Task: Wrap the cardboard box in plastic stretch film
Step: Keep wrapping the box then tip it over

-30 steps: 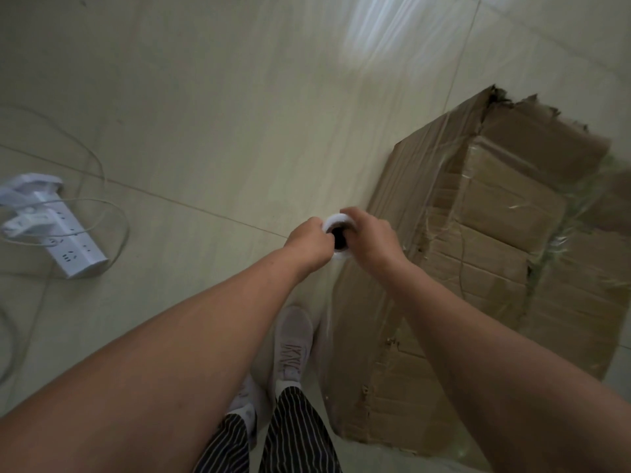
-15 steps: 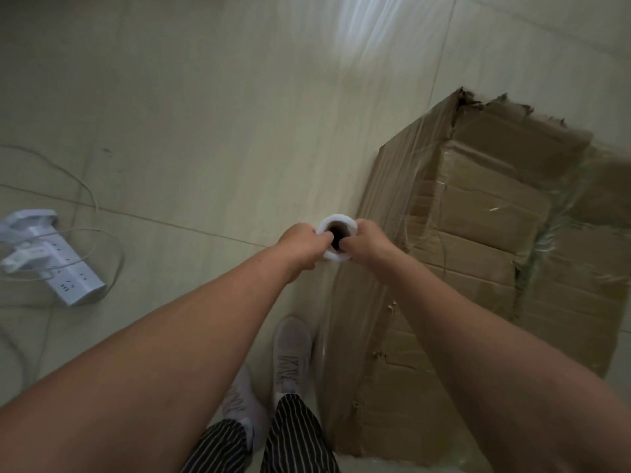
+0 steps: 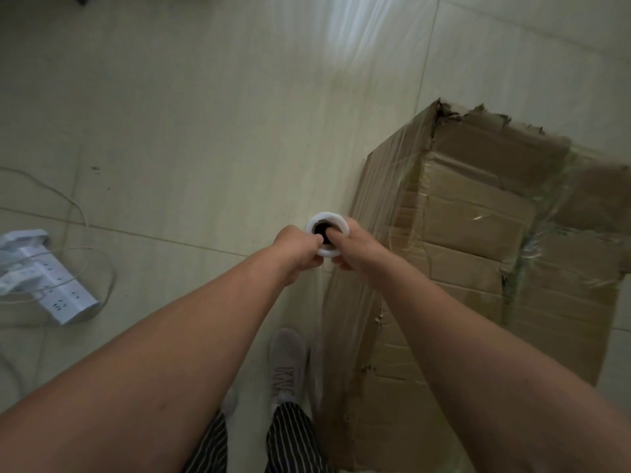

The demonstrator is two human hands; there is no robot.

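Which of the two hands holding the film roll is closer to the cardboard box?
The right hand, gripping the film roll on the side next to the cardboard box; the left hand grips the opposite side, toward the power strip.

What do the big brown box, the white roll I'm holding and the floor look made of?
Big brown cardboard box: matte cardboard, shown by torn ragged edges and creases. White roll of stretch film: likely thin plastic, wound milky around a dark core. Pale floor: probably glazed tile, given grout lines and glare.
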